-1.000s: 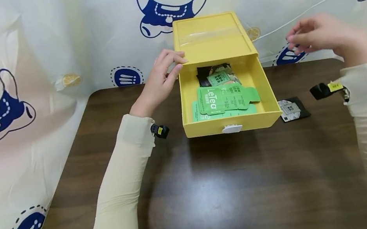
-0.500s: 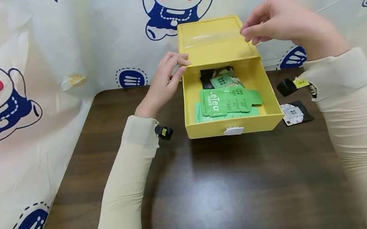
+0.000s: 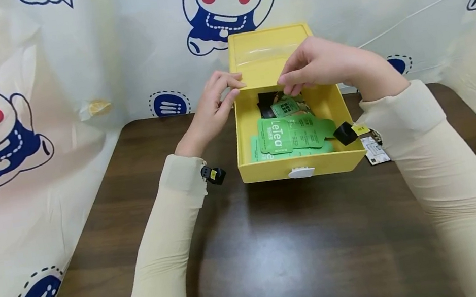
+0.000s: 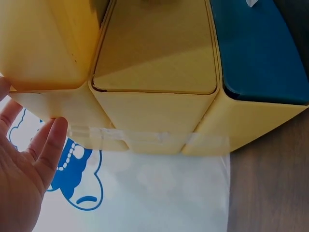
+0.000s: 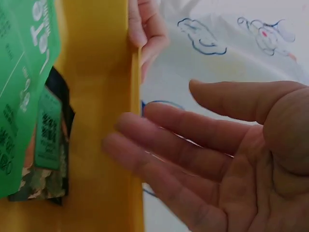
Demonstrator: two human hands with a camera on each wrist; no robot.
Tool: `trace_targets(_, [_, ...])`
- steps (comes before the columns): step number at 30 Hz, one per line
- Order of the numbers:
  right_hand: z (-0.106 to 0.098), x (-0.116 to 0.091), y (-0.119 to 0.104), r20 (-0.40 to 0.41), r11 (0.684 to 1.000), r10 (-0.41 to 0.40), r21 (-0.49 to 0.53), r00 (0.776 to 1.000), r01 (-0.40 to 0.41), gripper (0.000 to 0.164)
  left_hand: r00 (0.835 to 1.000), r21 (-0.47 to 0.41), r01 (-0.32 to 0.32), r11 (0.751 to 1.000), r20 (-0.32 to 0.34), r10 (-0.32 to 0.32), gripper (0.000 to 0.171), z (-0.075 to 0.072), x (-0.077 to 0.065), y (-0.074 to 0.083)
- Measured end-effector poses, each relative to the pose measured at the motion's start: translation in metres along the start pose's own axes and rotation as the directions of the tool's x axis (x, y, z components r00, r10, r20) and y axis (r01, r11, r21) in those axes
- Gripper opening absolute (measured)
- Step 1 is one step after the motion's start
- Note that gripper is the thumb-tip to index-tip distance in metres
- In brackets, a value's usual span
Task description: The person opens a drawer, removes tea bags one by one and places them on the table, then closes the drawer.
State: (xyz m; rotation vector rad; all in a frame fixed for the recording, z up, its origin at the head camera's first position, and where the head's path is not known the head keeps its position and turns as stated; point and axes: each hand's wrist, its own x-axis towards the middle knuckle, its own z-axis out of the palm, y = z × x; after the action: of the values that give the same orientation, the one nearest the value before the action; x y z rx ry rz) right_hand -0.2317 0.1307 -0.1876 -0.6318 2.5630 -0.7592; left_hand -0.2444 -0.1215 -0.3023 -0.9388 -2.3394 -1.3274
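While the left hand (image 3: 214,99) touches the smooth yellow box (image 3: 263,71) with relaxed fingers, the right hand (image 3: 322,64) reaches over its drawer (image 3: 264,171), fingers loosely extended, holding nothing.
Inside the rectangular, pulled-out drawer, a flat green LeTea card (image 3: 295,132) overlaps a paler green piece (image 3: 257,152); a dark printed sachet (image 3: 285,107) lies behind.

The head view looks forward and down across the wooden table (image 3: 284,270) from a moderate distance. The left wrist view, close and turned sideways, faces the stacked drawer unit (image 4: 154,116) obliquely. The right wrist view looks at close range into the yellow drawer (image 3: 264,171), whose interior the head view shares; the left hand (image 3: 212,103) appears in all three.
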Motion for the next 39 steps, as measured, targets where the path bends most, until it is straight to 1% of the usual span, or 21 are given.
trace_targets(2, [0.002,0.0,-0.002,0.037,0.998,-0.022,-0.057,0.999,0.025,0.036,1.0,0.0,0.009,1.0,0.001,-0.009,0.018,0.0,-0.001,0.001])
trace_targets(4, [0.005,0.0,-0.004,0.092,0.991,-0.062,-0.112,0.994,0.072,0.036,1.0,-0.001,0.017,1.0,0.0,-0.017,0.018,0.0,-0.001,0.001])
trace_targets(7, [0.01,0.004,-0.005,0.174,0.982,-0.104,-0.136,0.979,0.129,0.034,1.0,-0.002,0.013,1.0,-0.004,-0.013,0.018,0.001,-0.001,0.001])
trace_targets(8, [0.012,0.005,-0.005,0.195,0.982,-0.104,-0.137,0.975,0.132,0.034,1.0,-0.004,0.01,1.0,-0.004,-0.01,0.018,0.001,-0.001,0.001])
trace_targets(14, [0.023,0.01,-0.006,0.267,0.981,-0.067,-0.155,0.961,0.112,0.035,1.0,-0.007,0.019,1.0,0.004,-0.019,0.019,0.003,-0.002,0.0])
trace_targets(19, [0.029,0.015,-0.008,0.298,0.978,-0.061,-0.172,0.953,0.116,0.034,0.999,-0.01,0.032,0.999,0.014,-0.032,0.02,0.002,-0.004,0.001])
trace_targets(23, [0.035,0.019,-0.009,0.323,0.976,-0.032,-0.195,0.946,0.099,0.034,1.0,-0.001,0.027,1.0,0.016,-0.027,0.021,0.001,-0.002,0.001])
trace_targets(26, [0.038,0.021,-0.009,0.359,0.984,0.011,-0.171,0.933,0.054,0.032,1.0,0.003,0.028,1.0,0.014,-0.028,0.021,0.001,-0.001,0.001])
trace_targets(28, [0.039,0.021,-0.008,0.385,0.988,0.024,-0.151,0.922,0.037,0.031,0.999,0.0,0.032,0.999,0.014,-0.032,0.02,0.001,-0.001,0.001])
trace_targets(30, [0.04,0.021,-0.008,0.413,0.992,0.027,-0.123,0.91,0.027,0.028,0.999,0.002,0.03,1.0,0.014,-0.03,0.02,0.001,-0.001,0.0])
trace_targets(33, [0.041,0.021,-0.006,0.443,0.994,0.013,-0.099,0.896,0.035,0.023,1.0,-0.001,0.025,1.0,0.016,-0.025,0.019,0.0,-0.001,0.0])
trace_targets(36, [0.042,0.022,-0.007,0.465,0.993,0.018,-0.109,0.885,0.037,0.017,1.0,-0.005,0.023,1.0,0.016,-0.023,0.02,0.0,-0.001,0.001])
trace_targets(39, [0.043,0.022,-0.007,0.474,0.989,0.034,-0.14,0.88,0.038,0.012,1.0,-0.008,0.021,1.0,0.015,-0.021,0.02,0.0,-0.001,0.001])
